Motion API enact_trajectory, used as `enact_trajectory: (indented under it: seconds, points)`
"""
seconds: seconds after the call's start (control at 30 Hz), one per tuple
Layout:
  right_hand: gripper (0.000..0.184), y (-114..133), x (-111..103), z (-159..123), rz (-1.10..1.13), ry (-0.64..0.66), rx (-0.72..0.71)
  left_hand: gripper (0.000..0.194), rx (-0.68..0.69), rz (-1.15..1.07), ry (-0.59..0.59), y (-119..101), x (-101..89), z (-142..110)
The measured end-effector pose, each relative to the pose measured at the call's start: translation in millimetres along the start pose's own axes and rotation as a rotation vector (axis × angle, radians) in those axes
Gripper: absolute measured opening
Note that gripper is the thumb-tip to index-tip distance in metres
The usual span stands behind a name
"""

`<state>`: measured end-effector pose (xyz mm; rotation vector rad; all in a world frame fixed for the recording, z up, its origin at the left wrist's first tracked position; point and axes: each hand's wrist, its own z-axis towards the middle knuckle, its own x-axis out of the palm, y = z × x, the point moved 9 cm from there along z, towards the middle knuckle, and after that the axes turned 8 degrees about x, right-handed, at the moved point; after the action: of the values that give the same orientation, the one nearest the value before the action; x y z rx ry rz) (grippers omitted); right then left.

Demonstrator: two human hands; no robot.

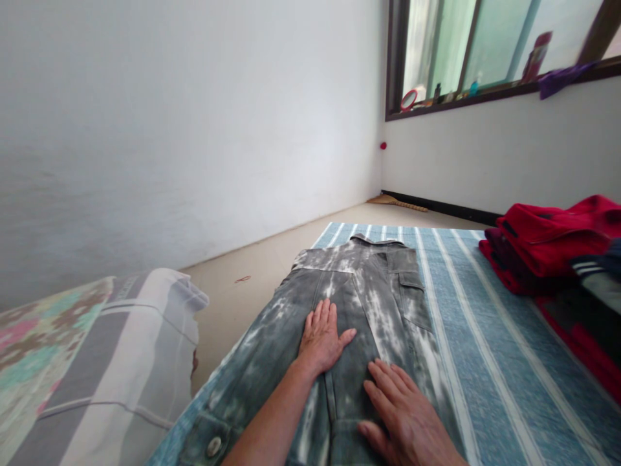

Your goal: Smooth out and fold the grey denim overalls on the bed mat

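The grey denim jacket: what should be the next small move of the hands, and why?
Perhaps slide the left hand gently toward the collar, smoothing the jacket: it lies spread on the striped sheet, and both that hand and the right hand are palm-down over it, gripping nothing.

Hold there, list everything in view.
Sheet: one, blue and white, lower right
Jacket: one, grey and white, on sheet
Folded clothes: several, red and dark, right
Bundle: one, grey and white, left
Floral cloth: one, multicoloured, left
Window: one, brown-framed, upper right
Disc: one, red rim, by window
Bottle: one, red, by window
Small items: several, mixed, by window
Draped cloth: one, purple, by window
Walls: two, white, behind
Round thing: one, red, wall corner
Floor: one, beige, beyond sheet
Handled thing: one, tan, floor corner
Loop: one, reddish, floor
Left hand: one, on jacket
Right hand: one, on jacket
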<state>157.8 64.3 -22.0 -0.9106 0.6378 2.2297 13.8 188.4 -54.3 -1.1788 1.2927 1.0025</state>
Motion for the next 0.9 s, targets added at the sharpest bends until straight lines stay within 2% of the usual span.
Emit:
enact_trajectory:
  seconds: [0.17,0.6,0.9]
  points:
    - [0.038,0,0,0,-0.014,0.003,-0.01,0.078,0.005,-0.006,-0.007,0,-0.5,0]
    - [0.039,3,10,-2,-0.058,0.11,-0.026,0.08,0.005,-0.037,0.011,0,1.0,-1]
    - [0.036,4,9,-6,-0.104,0.088,-0.078,0.08,0.006,-0.158,0.057,-1,-4.2,-6]
